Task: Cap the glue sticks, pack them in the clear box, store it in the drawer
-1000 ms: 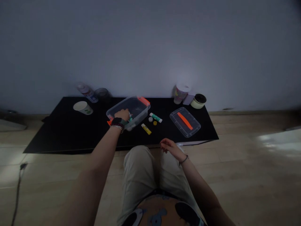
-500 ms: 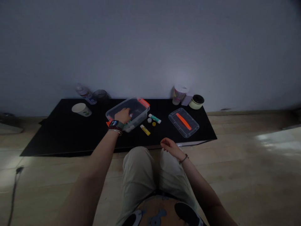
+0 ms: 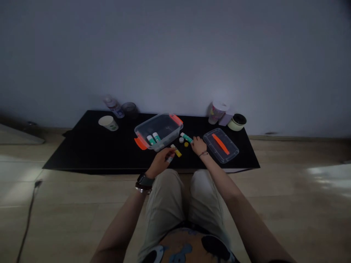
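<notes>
A clear box (image 3: 164, 126) with orange handles stands on the black mat (image 3: 90, 153); two green glue sticks (image 3: 153, 138) lie inside it. My left hand (image 3: 161, 162) hovers at the mat's front edge, fingers curled on a small pale thing I cannot make out, beside a yellow glue stick (image 3: 177, 151). My right hand (image 3: 198, 146) rests on the mat with its fingers closed at the end of a green glue stick (image 3: 187, 137). A white cap (image 3: 181, 140) and a yellow cap (image 3: 186, 144) lie between the sticks.
The box's clear lid (image 3: 227, 151) with an orange strip lies right of my right hand. A paper cup (image 3: 108, 122), a bottle (image 3: 113, 106) and a dark jar (image 3: 129, 109) stand back left. A cup (image 3: 217, 111) and pale bowl (image 3: 237, 122) stand back right.
My left hand has left the box, where two green sticks now lie, and come back to the yellow stick. My right hand has reached from my knee to the green stick.
</notes>
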